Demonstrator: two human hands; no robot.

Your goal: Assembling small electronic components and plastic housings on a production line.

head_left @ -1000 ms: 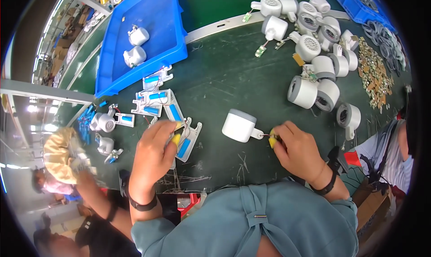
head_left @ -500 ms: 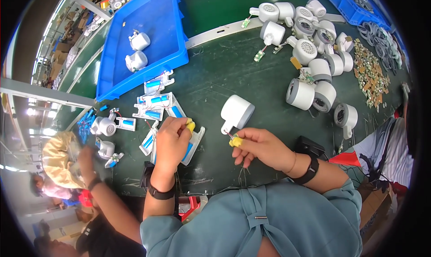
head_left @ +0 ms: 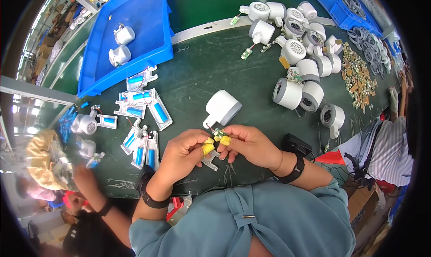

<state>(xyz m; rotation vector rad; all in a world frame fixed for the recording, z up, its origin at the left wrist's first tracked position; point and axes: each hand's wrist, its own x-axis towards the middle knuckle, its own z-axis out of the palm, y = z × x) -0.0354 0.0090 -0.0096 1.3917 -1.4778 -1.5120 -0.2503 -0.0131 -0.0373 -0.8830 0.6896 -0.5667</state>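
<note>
A small green circuit board [head_left: 219,132] is pinched in the fingertips of my right hand [head_left: 251,145], its wires running to a white fan head [head_left: 222,106] on the bench just beyond. My left hand [head_left: 183,152] is closed beside it, thumb and finger meeting the right fingertips. From under the left fingers a white plastic handle shell [head_left: 211,161] sticks out; most of it is hidden by the hand. Yellow covers wrap fingertips on both hands. Left of my left hand lie several white shells with blue batteries [head_left: 139,154].
A blue tray [head_left: 167,55] holding two white fan heads stands at the far left. Several fan heads [head_left: 287,94] crowd the right, beside a heap of small circuit boards [head_left: 358,79] and grey rings [head_left: 366,46]. A co-worker's hand [head_left: 85,179] is at the left.
My left hand has come away from the battery shells with one shell and moved right to meet my right hand. The circuit board now shows between the fingertips. The whole view has shifted slightly.
</note>
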